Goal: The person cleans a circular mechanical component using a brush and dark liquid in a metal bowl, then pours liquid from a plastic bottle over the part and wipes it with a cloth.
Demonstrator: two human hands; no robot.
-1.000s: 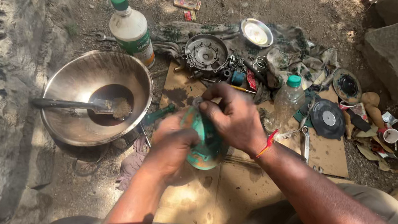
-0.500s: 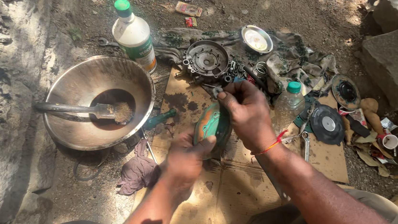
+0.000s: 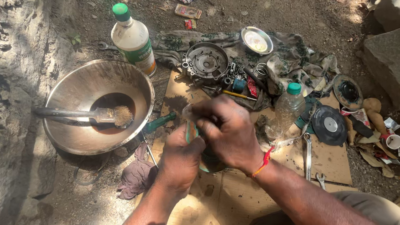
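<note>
Both hands [image 3: 207,141] on a green part [image 3: 193,131], cardboard [image 3: 227,202] over dirt ground [image 3: 325,0].

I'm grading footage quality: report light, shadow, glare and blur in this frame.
Head view: dappled sun, patchy shadows on the dirt; glare on the bowl rim and small dish; both hands, left and right, slightly motion-blurred; the rest sharp.

Bare cardboard [image 3: 227,202] lay open beneath the hands. A steel bowl [image 3: 71,97] blocked the left; a plastic bottle [image 3: 287,107] and wrenches [image 3: 308,153] crowded the right.
</note>
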